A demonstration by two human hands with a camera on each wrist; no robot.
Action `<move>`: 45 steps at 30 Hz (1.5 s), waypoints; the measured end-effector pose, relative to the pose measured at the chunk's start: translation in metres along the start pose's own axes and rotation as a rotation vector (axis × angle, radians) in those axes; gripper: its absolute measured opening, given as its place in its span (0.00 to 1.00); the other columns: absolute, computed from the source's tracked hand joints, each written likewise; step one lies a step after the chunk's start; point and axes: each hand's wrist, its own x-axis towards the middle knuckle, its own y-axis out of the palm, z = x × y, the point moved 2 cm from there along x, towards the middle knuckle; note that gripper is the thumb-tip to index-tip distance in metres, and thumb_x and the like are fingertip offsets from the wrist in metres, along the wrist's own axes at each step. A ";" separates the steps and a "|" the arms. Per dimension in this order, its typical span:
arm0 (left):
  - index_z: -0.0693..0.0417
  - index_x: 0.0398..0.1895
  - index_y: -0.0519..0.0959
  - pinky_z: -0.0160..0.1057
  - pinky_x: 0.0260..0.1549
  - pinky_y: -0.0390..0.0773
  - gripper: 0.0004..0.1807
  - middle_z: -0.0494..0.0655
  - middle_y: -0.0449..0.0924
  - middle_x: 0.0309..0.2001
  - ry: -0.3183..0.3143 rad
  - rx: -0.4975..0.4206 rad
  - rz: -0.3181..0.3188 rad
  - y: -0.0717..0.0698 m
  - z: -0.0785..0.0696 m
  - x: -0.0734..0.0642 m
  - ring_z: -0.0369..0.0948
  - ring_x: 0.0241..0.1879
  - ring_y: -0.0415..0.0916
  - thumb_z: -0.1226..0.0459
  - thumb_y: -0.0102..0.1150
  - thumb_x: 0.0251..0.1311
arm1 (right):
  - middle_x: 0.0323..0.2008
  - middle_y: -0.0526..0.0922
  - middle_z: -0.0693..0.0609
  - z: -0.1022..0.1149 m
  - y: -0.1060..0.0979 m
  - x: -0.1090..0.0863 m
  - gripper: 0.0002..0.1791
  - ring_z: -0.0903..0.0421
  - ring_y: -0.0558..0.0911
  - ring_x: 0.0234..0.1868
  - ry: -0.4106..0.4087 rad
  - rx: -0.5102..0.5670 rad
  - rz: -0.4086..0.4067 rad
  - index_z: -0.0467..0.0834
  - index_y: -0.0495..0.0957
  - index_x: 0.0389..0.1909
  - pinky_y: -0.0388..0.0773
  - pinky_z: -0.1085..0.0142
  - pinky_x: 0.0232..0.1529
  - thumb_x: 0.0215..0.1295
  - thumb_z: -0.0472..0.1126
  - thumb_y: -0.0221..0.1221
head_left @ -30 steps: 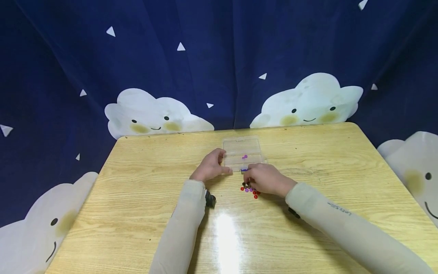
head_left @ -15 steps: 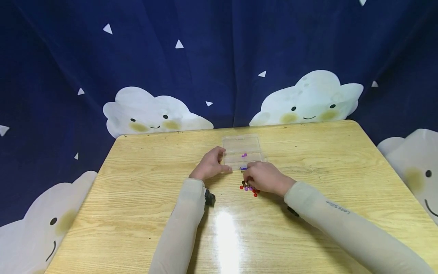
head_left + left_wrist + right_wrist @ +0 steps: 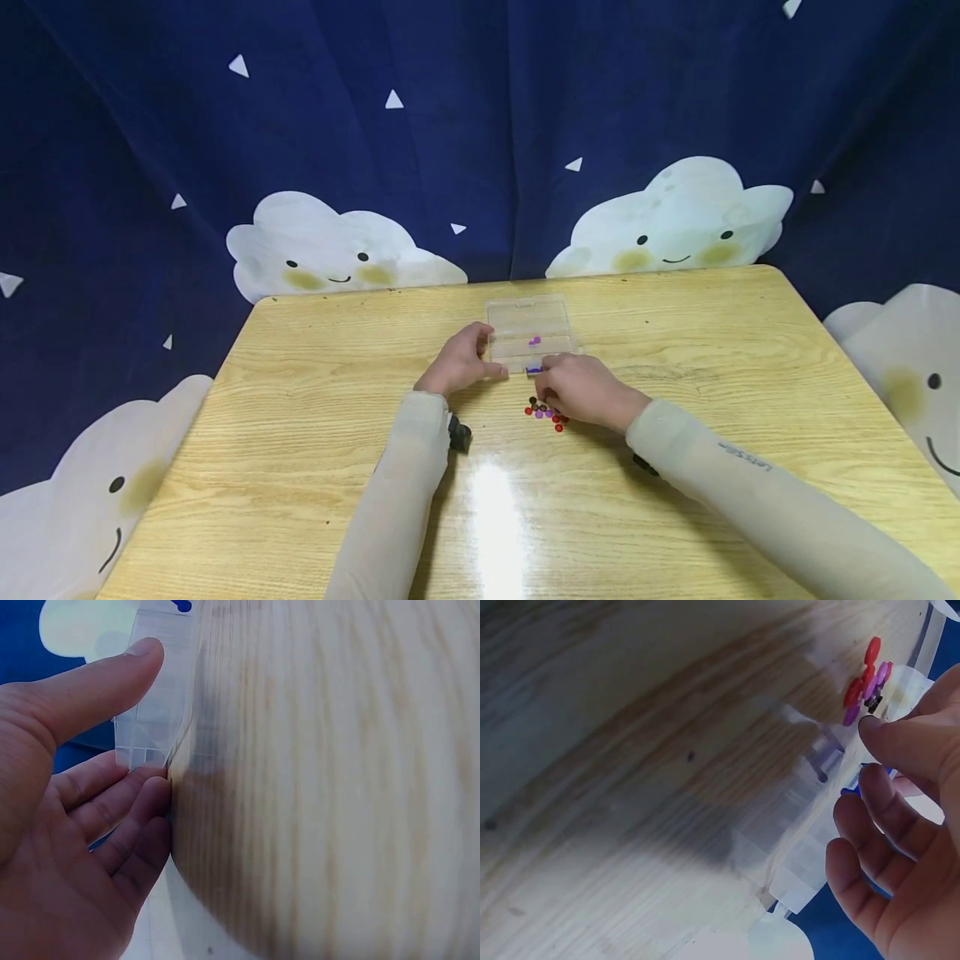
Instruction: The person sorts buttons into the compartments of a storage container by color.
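Note:
A clear plastic case [image 3: 528, 317] lies with its lid opened back near the table's far edge. Purple beads [image 3: 535, 341] and blue beads [image 3: 533, 370] show in it. My left hand [image 3: 459, 361] grips the case's left end, thumb along the front wall and fingers at the end, as the left wrist view shows. My right hand [image 3: 581, 388] is over a small cluster of red beads [image 3: 558, 427], purple ones and dark ones in front of the case. In the right wrist view its thumb and fingers curve beside the beads; whether they pinch one is hidden.
Everything stands on a wooden table [image 3: 300, 467] with rounded far corners. Behind it hangs a dark blue curtain [image 3: 450, 125] with white clouds and triangles. A black wrist camera [image 3: 459, 435] sits at the left wrist.
The view shifts slightly. The left hand stays on the case, and the right hand stays over the beads, with barely any movement.

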 end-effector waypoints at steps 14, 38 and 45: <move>0.52 0.71 0.65 0.48 0.59 0.73 0.43 0.51 0.74 0.57 0.009 0.015 0.005 -0.003 -0.002 0.000 0.47 0.56 0.71 0.57 0.75 0.52 | 0.27 0.77 0.57 -0.005 -0.014 0.001 0.06 0.62 0.72 0.26 -0.005 0.061 -0.051 0.51 0.85 0.26 0.75 0.67 0.28 0.55 0.35 0.67; 0.52 0.70 0.66 0.48 0.58 0.74 0.42 0.51 0.74 0.55 0.016 0.026 0.002 -0.001 0.000 -0.001 0.47 0.54 0.71 0.57 0.75 0.52 | 0.33 0.82 0.56 -0.016 -0.023 0.004 0.04 0.59 0.80 0.35 0.106 0.282 0.008 0.47 0.87 0.33 0.80 0.61 0.41 0.60 0.36 0.65; 0.53 0.70 0.66 0.47 0.58 0.73 0.43 0.51 0.75 0.55 0.024 0.018 0.001 -0.001 -0.001 0.000 0.46 0.54 0.71 0.57 0.76 0.51 | 0.33 0.82 0.55 -0.022 -0.027 0.007 0.04 0.59 0.78 0.34 0.115 0.353 0.014 0.47 0.87 0.33 0.77 0.63 0.40 0.60 0.35 0.65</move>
